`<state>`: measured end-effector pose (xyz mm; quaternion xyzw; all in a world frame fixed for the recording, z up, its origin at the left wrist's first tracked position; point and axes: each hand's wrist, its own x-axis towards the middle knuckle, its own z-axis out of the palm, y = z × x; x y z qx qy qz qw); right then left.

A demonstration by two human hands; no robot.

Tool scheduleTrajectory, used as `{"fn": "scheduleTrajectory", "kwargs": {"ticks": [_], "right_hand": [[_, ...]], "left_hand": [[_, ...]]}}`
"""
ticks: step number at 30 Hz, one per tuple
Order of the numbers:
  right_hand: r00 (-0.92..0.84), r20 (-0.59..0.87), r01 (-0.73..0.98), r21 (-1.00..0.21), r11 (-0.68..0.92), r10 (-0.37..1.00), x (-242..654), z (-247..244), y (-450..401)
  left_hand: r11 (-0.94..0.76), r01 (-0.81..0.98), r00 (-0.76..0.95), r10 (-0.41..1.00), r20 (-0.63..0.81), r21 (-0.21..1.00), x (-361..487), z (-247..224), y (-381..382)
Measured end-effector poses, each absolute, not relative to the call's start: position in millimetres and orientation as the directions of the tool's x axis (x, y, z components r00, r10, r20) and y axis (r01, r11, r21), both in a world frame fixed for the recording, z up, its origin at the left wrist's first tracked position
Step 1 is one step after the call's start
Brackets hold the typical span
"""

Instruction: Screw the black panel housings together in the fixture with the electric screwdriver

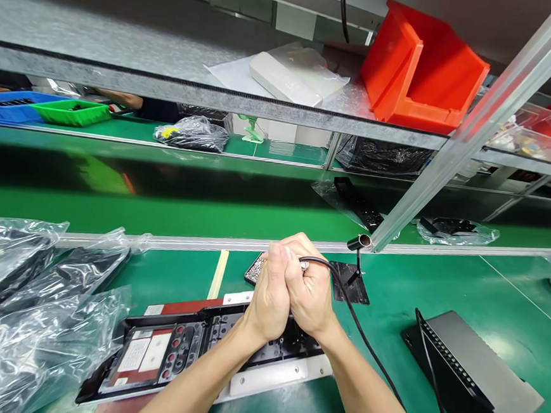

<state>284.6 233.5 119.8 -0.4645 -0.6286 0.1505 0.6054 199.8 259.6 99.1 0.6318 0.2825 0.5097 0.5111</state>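
My left hand (271,295) and my right hand (309,292) are closed and pressed together above a long black plastic housing (188,346). A black cable (359,324) runs from the top of my right hand down to the right. What the fingers wrap round is mostly hidden. White blocks (269,376) and a reddish-brown board lie along and under the housing. Just behind my left hand sits a small black tray (254,268) of tiny metal parts.
Bagged black parts (70,273) lie at the left. A dark box (477,369) with a cable is at the right. A small stand (358,264) and an upright post (457,138) rise behind my hands. A red bin (424,72) sits on the shelf. Another person's arm (122,98) shows beyond.
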Motion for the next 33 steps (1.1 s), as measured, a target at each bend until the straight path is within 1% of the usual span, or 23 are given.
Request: {"fn": "scheduleTrajectory", "kwargs": {"ticks": [6,15,20,27,33], "right_hand": [[0.169,0.624,0.399,-0.751,0.527,0.763,284.7,120.0,233.8],[0.169,0.614,0.391,-0.76,0.519,0.771,285.9,116.8,234.6],[0.184,0.609,0.394,-0.765,0.51,0.772,284.8,118.1,234.5],[0.172,0.61,0.406,-0.759,0.509,0.774,285.0,119.3,235.1],[0.172,0.604,0.395,-0.766,0.507,0.778,284.9,119.3,234.9]], "left_hand": [[-0.329,-0.169,0.345,0.863,0.369,0.929,199.6,98.7,260.7],[-0.366,-0.167,0.3,0.866,0.401,0.915,199.8,102.7,260.6],[-0.348,-0.149,0.286,0.881,0.377,0.926,200.6,100.4,261.7],[-0.348,-0.187,0.314,0.865,0.392,0.919,202.0,105.1,261.8],[-0.345,-0.175,0.281,0.88,0.383,0.922,202.7,102.9,262.5]]}}
